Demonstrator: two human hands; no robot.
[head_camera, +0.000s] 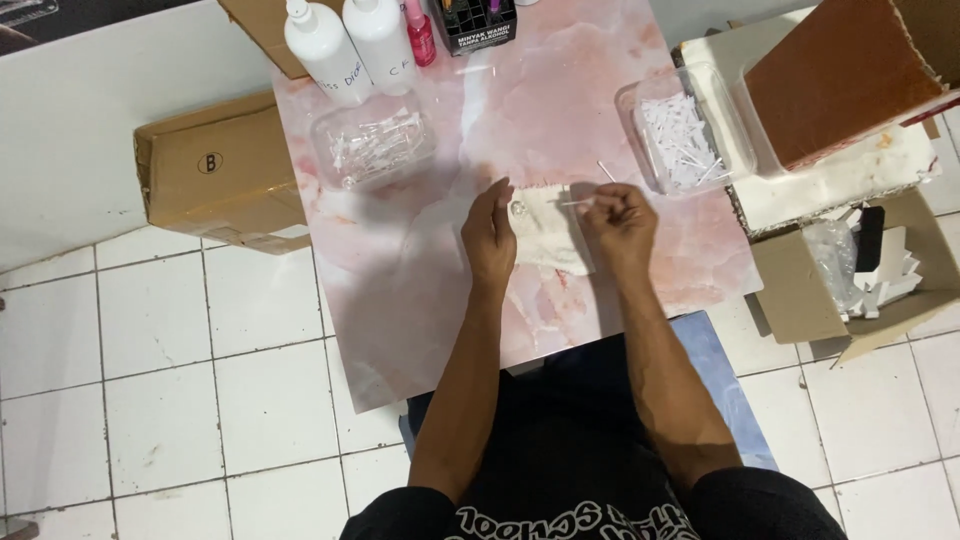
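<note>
Two hands: both over a pale cloth pad in the middle of the pink marbled counter.
Stick: a thin white stick, long axis pretty much left-right across the view, its free end pointing toward the left hand, lying just above the cloth's top edge.
Right hand: right hand is knuckles up, wrist bent a bit, fingers pinched together on the stick's right end.
Left hand: left hand stands on its edge at the cloth's left side, fingers straight and close together, pointing away from the body, touching the cloth; holding nothing as far as I can see.
Loose bit: another little white stick lies slanted on the counter just beyond the right hand.
Tubs: clear tub of white sticks to the right, clear tub of see-through pieces to the left.
Back edge: two white bottles.
</note>
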